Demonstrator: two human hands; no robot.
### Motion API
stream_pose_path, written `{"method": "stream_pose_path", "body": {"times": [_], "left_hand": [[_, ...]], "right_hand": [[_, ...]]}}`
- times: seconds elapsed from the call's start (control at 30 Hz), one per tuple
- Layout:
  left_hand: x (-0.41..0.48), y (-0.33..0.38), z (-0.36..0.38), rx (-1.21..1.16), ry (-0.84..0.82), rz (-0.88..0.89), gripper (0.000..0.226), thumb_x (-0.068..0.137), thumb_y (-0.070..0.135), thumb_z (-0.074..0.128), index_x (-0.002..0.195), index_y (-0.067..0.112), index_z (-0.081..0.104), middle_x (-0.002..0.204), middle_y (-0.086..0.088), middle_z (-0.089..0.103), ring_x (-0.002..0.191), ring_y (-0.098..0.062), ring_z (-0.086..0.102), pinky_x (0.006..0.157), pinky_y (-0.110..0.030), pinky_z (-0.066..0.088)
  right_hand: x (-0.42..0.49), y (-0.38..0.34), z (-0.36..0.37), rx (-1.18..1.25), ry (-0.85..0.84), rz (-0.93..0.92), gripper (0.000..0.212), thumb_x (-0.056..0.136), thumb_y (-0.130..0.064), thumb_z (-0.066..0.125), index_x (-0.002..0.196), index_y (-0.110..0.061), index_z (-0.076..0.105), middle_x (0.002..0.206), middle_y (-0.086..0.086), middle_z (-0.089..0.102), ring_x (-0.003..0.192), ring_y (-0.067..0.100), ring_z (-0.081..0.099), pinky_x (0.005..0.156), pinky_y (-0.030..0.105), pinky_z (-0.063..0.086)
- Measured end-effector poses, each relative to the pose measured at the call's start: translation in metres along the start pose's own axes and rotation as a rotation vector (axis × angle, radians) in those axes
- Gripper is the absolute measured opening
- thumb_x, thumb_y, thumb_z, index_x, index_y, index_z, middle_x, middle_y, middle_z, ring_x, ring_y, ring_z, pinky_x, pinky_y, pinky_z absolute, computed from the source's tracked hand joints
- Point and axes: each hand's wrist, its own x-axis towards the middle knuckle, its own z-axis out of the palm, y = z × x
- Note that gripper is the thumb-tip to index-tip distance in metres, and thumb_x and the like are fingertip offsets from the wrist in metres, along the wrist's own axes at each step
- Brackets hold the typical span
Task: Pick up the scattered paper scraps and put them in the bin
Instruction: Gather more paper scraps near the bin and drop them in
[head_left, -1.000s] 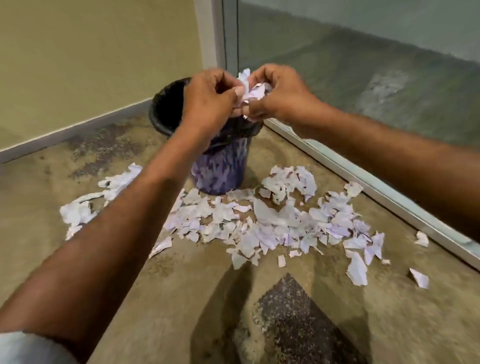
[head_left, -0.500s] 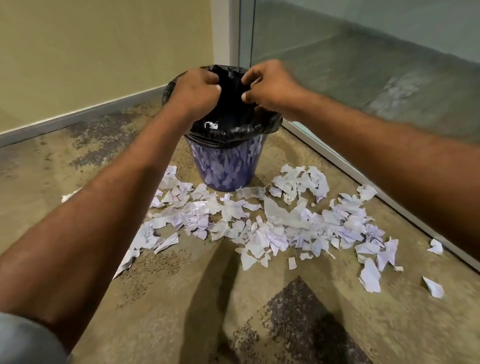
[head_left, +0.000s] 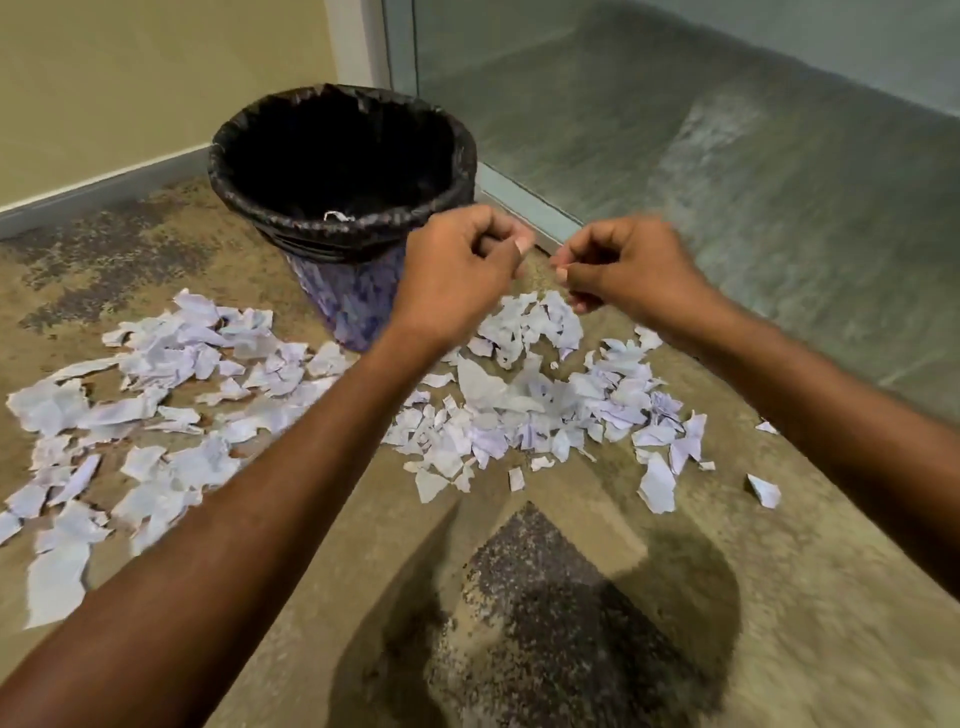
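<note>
Pale lilac paper scraps (head_left: 519, 415) are lying in a wide band across the floor (head_left: 779, 597), just in front of the black-lined bin (head_left: 337, 301) near the far corner. My left hand (head_left: 457, 275) and right hand (head_left: 623, 270) are hovering above them, each grip curled closed with no paper showing. I am judging it best to spread the fingers, rake the densest heap together, and cup it from both sides.
</note>
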Motion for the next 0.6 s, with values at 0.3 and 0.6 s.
{"method": "stream_pose_path", "body": {"times": [0.3,0.6], "left_hand": [[-0.083,-0.085,0.113,0.233,-0.428,-0.183,0.012,0.092,0.02,0.079,0.104,0.019,0.08,0.097,0.007,0.076,0.082,-0.004,0.066,0.078,-0.023,0.053],[-0.13,-0.107,0.203,0.332,-0.677,-0.073,0.061,0.088,0.028,0.083,0.145,0.028,0.061,0.148,0.003,0.058,0.132,-0.018,0.057,0.112,-0.036,0.049]], "right_hand": [[-0.106,0.18,-0.032,-0.121,0.057,0.335,0.018,0.084,-0.007,0.088,0.095,-0.017,0.079,0.085,0.0,0.077,0.073,0.017,0.07,0.074,0.038,0.06],[-0.174,0.285,-0.079,-0.572,0.162,0.461,0.042,0.086,-0.009,0.083,0.127,-0.017,0.075,0.13,0.013,0.066,0.118,0.035,0.061,0.096,0.038,0.047]]}}
